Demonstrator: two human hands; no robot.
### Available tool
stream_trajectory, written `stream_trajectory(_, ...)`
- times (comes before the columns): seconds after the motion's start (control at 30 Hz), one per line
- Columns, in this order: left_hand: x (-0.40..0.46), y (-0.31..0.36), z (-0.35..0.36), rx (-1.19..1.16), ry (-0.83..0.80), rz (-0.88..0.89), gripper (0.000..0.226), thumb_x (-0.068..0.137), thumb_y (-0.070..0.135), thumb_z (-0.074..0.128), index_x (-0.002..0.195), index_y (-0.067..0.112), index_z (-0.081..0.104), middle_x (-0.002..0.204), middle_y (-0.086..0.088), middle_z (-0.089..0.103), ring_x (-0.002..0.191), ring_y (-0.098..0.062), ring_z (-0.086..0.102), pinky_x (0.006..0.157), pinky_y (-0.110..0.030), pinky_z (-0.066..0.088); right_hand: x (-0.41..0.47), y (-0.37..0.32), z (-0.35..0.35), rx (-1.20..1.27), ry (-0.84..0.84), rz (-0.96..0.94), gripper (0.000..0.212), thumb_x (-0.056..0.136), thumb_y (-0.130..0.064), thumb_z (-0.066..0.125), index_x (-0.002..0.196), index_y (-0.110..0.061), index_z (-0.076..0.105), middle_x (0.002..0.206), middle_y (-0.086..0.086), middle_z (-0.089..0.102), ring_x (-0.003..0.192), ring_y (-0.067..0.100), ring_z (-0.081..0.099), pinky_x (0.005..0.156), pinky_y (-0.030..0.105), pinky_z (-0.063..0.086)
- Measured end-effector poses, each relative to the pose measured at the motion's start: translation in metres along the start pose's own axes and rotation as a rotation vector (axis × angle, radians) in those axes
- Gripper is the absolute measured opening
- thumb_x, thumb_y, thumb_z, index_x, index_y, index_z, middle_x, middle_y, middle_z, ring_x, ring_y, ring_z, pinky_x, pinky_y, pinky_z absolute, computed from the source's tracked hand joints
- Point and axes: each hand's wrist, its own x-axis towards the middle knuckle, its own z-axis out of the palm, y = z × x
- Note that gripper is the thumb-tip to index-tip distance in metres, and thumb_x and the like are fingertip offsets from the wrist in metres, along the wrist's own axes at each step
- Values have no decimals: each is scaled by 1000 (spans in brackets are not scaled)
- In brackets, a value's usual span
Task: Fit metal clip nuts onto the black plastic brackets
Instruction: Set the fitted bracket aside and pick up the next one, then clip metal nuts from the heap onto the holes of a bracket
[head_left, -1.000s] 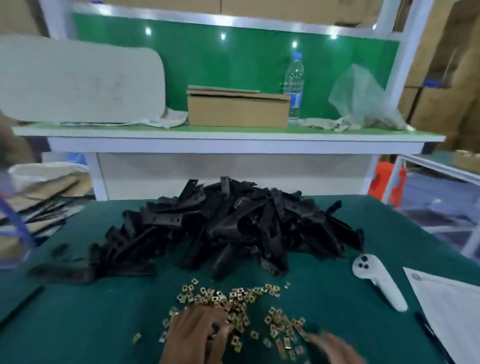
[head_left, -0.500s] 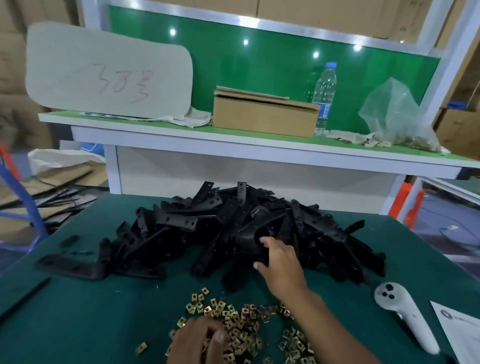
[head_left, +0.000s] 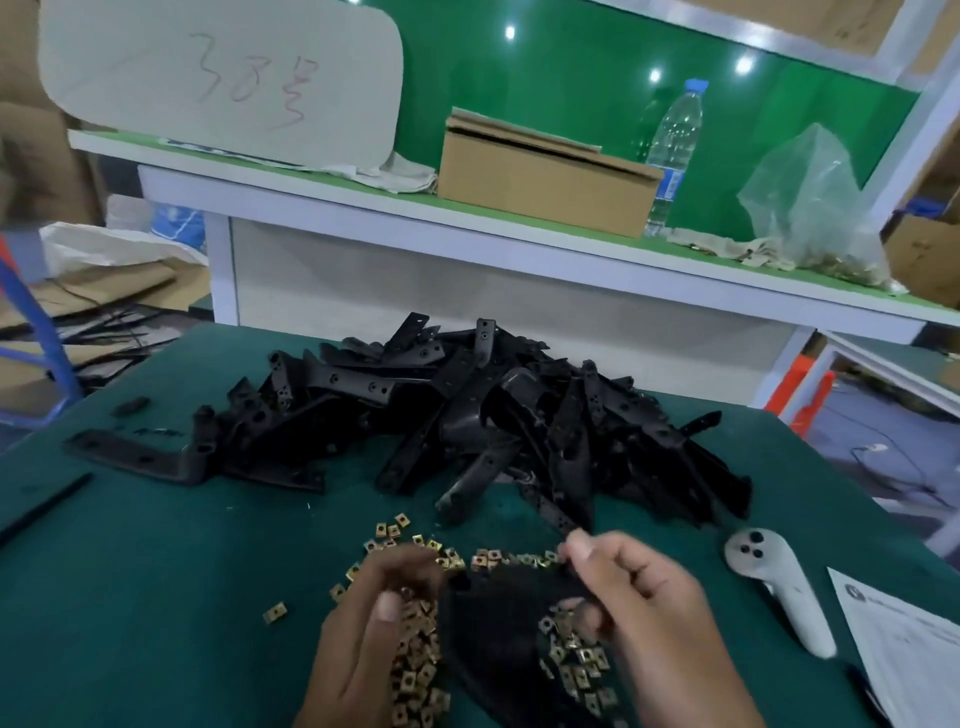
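Head view, right grip (head_left: 639, 597) holding bracket (head_left: 498, 623)

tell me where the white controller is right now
In the head view the white controller lies on the green table at the right, between the pile of black brackets and a sheet of paper.

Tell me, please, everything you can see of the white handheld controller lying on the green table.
The white handheld controller looks like smooth plastic. It has a rounded head bearing three dark round buttons and a long tapering handle that points toward the near right. It lies flat on the green table, right of the heap of black plastic brackets, with a white printed sheet beside its handle. Neither of the hands touches it.
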Motion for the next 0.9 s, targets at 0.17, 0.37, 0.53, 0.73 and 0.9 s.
stream_trajectory(0.17, -4, 1, -4, 384, -355, 10, 48, 76, 79, 59, 108, 43, 65, 90, 10, 72, 80, -7, 67, 68, -27, 53, -15, 53, 7, -48, -32, 130, 22, 84, -25, 77, 75, -9, 65, 60, 8, 69, 50, 12, 54, 52, 19, 43)
stream_trajectory(0.37, -4, -5, -7, 542, -408, -90, 43, 68, 79, 65, 106, 59, 59, 95, 31, 65, 86, 1, 62, 70, -21, 52, 17, 70, -16, -667, -81, -226, 14, 93, -56, 57, 97, -45, 65, 93, -27, 65, 90, -8, 58, 75, 10, 39)
stream_trajectory(0.53, -3, -7, -8, 621, -448, 15, 45, 64, 89, 61, 103, 66, 59, 98, 34, 65, 101, 8, 52, 85, -27, 43, 54, 86, -16, -1012, -396, -311, 56, 88, -62, 49, 143, -55, 42, 132, -37, 38, 128, -8, 27, 108, 23, 23)
stream_trajectory(0.73, 3, -11, -13, 680, -453, 23, 50, 61, 95, 55, 105, 72, 55, 96, 29, 66, 102, 9, 45, 82, -19, 37, 59, 103, -10, -1003, -268, -411, 42, 91, -62, 50, 132, -54, 42, 113, -37, 48, 115, -8, 41, 98, 24, 37)
stream_trajectory(0.9, 3, -13, -12, 673, -481, -3, 52, 58, 96, 53, 104, 72, 56, 103, 31, 62, 103, 9, 43, 80, -19, 40, 59, 106, -13, -967, -277, -384, 47, 94, -54, 58, 137, -53, 40, 109, -35, 47, 111, -7, 43, 98, 21, 36)
